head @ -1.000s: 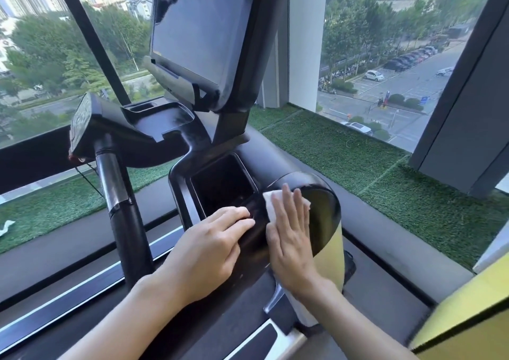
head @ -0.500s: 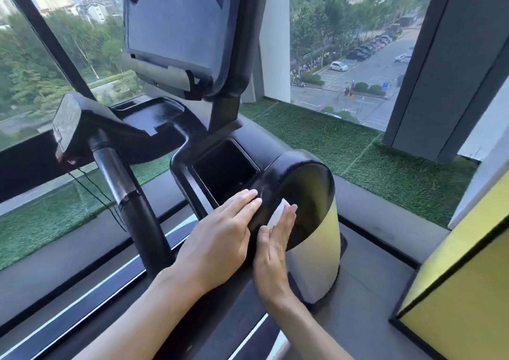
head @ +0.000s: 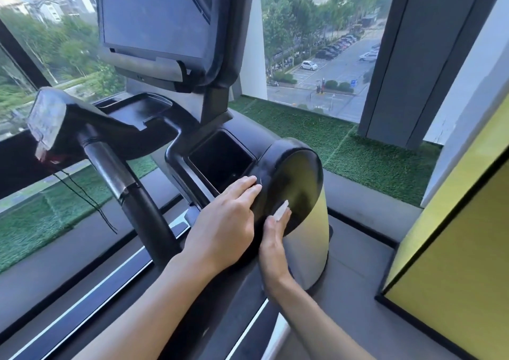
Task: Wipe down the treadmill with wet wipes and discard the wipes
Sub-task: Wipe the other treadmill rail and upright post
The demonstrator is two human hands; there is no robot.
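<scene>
White and thin, the folded wet wipe point(head: 281, 208) shows only as a small corner past the fingers point(head: 283, 217) of the right hand point(head: 275, 245). They lie straight and close together, pressing the wipe flat against the glossy black rounded end cap point(head: 300, 183) of the treadmill's console arm, at about seven o'clock on the cap's face. The left hand point(head: 224, 230) rests on top of the arm at ten o'clock from the wipe, fingers straight and together, beside the square black storage recess point(head: 220, 161).

Nothing pinches the wipe; pressure alone holds it. On such a slick, curved face it could bunch up, slip from under the hand and drop to the grey floor point(head: 358, 249) at six o'clock. The hand meets the cap almost edge-on, so each pass likely covers a narrow strip, and streaks or missed patches seem probable. The bracing left hand may leave prints on plastic already cleaned.

The wipe looks crumpled small; whether it is moist cannot be told. The cap's middle looks hazy, whether from smears or reflection I cannot tell.
</scene>
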